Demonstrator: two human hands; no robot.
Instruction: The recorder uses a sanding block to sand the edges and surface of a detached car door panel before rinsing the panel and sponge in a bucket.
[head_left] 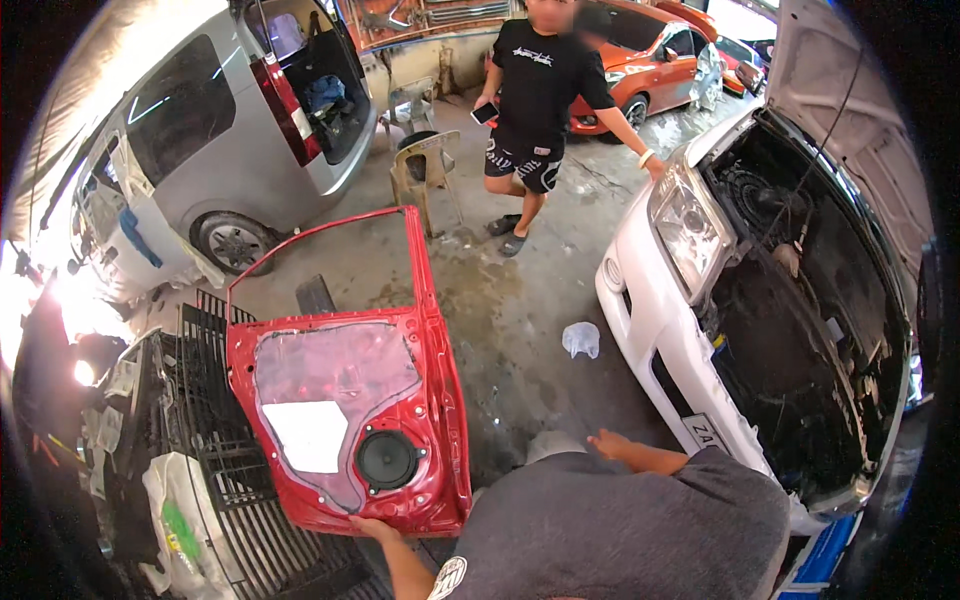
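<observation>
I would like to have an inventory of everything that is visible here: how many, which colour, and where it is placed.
Car door: 1, red, left of centre
Loudspeaker: 1, black, on the door
Sheet-like patch: 1, white, on the door
Slatted grating: count unclear, black, lower left
Plastic bundle: 1, white with green, lower left
Van: 1, silver, upper left
Chairs: at least 2, beige, top centre
Standing person: 1, black clothes, top centre
Car: 1, orange, top right; others behind, count unclear
White vehicle: 1, white, right
Plastic bag: 1, whitish, on the floor
Left hand: 1, bare, at the door's lower edge
Right hand: 1, bare, lower centre
</observation>
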